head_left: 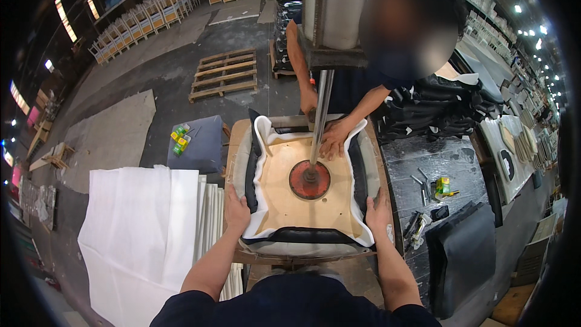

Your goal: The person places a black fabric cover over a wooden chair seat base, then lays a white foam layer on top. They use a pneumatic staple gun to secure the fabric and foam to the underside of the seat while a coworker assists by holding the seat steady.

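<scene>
A wooden seat panel [284, 212] with white padding [259, 163] and black covering [315, 234] around its edges lies in a grey padded frame [240, 157] before me. A round red press plate [310, 180] on a metal rod bears down on the panel's middle. My left hand [238, 211] rests along the frame's left side, fingers stretched forward. Against the right side lies my right hand [379, 211], its fingers also extended. Across from me, a co-worker's hand [333, 139] touches the panel's far edge; their other hand [308, 98] is by the rod, its grip partly hidden.
White sheets [139, 230] are stacked at left, beside a blue-grey stool [200, 145] with small boxes. At right, a wrapped table [436, 163] bears tools and black seat pieces [463, 248]. The press column [339, 6] stands ahead. A pallet [225, 72] lies farther off.
</scene>
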{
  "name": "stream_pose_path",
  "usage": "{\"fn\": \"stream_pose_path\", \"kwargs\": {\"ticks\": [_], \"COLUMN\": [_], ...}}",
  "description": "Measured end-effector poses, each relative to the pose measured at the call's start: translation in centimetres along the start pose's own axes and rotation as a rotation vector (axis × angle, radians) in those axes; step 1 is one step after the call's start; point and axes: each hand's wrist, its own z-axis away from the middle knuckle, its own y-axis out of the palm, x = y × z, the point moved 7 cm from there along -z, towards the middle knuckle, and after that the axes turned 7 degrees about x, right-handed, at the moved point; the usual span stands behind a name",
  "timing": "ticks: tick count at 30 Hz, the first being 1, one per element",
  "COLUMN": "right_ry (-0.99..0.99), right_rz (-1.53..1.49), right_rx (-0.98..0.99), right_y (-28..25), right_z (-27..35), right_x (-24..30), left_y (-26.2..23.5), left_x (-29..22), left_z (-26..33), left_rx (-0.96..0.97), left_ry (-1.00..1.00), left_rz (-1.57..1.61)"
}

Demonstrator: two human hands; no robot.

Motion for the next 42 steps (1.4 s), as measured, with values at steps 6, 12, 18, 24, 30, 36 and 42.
{"fn": "stream_pose_path", "kwargs": {"ticks": [6, 12, 18, 24, 30, 36, 42], "right_ry": [-0.017, -0.024, 0.021, 0.015, 0.007, 0.014, 0.007], "right_rz": [-0.068, -0.098, -0.072, -0.09, -0.132, -0.128, -0.129], "right_rx": [-0.009, 0.012, 0.027, -0.001, -0.024, -0.029, -0.023], "right_y": [-0.5, -0.5, 0.3, 0.5, 0.4, 0.0, 0.2], "right_z": [-0.1, -0.3, 0.0, 0.4, 0.8, 1.0, 1.2], "right_x": [-0.1, -0.4, -1.0, -2.0, -1.7, -1.7, -1.7], "left_y": [0.2, 0.3, 0.2, 0.2, 0.3, 0.6, 0.4], "left_x": [-0.5, -0.5, -0.8, -1.8, -1.7, -2.4, -2.2], "left_z": [-0.2, 0.2, -0.3, -0.6, -1.0, -1.1, -1.3], "left_rx": [0.004, 0.014, 0.052, 0.068, 0.092, 0.1, 0.086], "left_ry": [-0.001, -0.017, -0.063, -0.054, -0.09, -0.079, -0.05], "left_rz": [-0.013, -0.03, -0.046, -0.089, -0.1, -0.079, -0.094]}}
